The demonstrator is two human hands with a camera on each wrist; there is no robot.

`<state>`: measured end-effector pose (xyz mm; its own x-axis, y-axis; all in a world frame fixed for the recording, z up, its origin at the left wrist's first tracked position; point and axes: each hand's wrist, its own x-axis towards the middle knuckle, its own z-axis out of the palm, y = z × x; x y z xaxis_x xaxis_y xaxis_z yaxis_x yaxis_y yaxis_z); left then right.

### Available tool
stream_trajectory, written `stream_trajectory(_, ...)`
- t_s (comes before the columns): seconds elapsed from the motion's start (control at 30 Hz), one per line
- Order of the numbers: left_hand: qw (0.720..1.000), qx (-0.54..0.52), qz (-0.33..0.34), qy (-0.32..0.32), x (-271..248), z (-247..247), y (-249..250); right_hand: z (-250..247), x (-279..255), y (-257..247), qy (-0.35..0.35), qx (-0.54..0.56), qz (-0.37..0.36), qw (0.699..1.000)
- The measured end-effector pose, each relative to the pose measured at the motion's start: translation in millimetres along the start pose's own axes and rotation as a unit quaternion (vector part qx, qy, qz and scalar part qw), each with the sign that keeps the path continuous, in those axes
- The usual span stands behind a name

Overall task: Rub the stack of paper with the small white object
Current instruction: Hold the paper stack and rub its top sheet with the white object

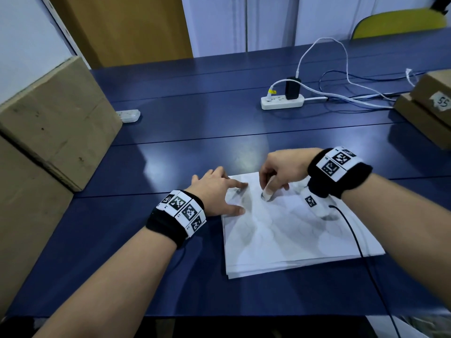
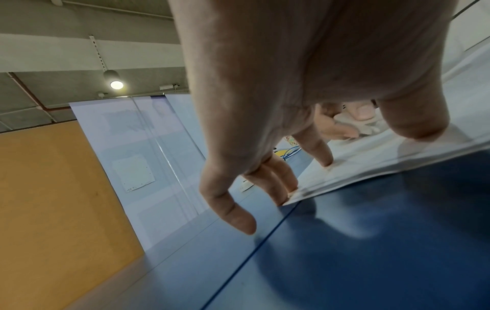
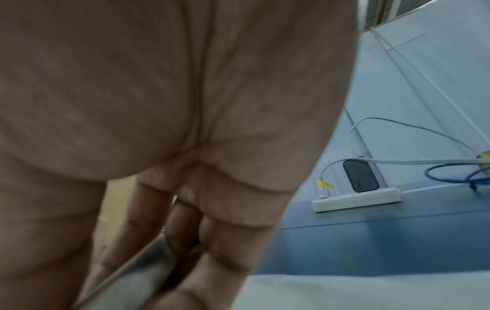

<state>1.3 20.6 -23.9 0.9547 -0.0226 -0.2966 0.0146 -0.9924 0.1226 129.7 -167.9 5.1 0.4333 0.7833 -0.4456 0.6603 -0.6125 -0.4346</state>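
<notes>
A stack of white paper (image 1: 288, 237) with grey smudges lies on the blue table (image 1: 170, 147). My right hand (image 1: 275, 176) pinches a small white object (image 1: 267, 194) and holds its tip down on the top sheet near the far left corner. My left hand (image 1: 219, 191) lies spread with straight fingers, forefinger and thumb pressing the left edge of the paper (image 2: 371, 159). The left wrist view shows the white object (image 2: 368, 125) between the right hand's fingers. In the right wrist view the palm (image 3: 159, 104) hides the object.
Cardboard boxes (image 1: 48, 128) stand at the left, more boxes (image 1: 429, 106) at the right. A white power strip (image 1: 281, 102) with a black charger and cables lies on the far table. A small white strip (image 1: 128, 116) sits by the left box. A black cable (image 1: 361, 252) crosses the paper's right side.
</notes>
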Motion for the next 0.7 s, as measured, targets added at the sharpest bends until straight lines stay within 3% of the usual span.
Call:
stream_trajectory(0.13,1.000,-0.006,-0.002,0.000,-1.4,0.2,-0.3,-2.9,13.1,10.0,0.138,-0.004,0.028,0.990)
stream_trajectory(0.2,1.000,-0.008,-0.003,0.001,-1.8,0.7,-0.8,-1.0,7.0,8.7,0.107,0.001,0.016,0.994)
stream_trajectory(0.3,1.000,-0.003,-0.003,0.002,-1.6,0.2,-0.5,4.4,-4.4,1.9,-0.009,0.013,-0.002,1.000)
stream_trajectory(0.33,1.000,-0.001,-0.003,0.000,-1.7,0.0,-0.2,5.1,-3.5,2.2,-0.002,0.007,-0.002,1.000)
stream_trajectory(0.43,1.000,-0.003,-0.004,-0.002,-1.6,-0.2,0.5,0.9,7.6,7.4,0.133,-0.023,0.032,0.990)
stream_trajectory(0.5,1.000,-0.007,-0.005,-0.001,-2.5,0.5,0.6,-0.5,8.4,8.1,0.184,-0.029,0.050,0.981)
stream_trajectory(0.63,1.000,-0.010,-0.006,0.010,-3.3,1.4,0.5,7.4,-7.5,2.2,0.060,-0.013,0.016,0.998)
stream_trajectory(0.7,1.000,-0.011,-0.006,0.010,-3.0,0.4,1.1,13.3,-13.5,-0.5,0.038,-0.019,0.012,0.999)
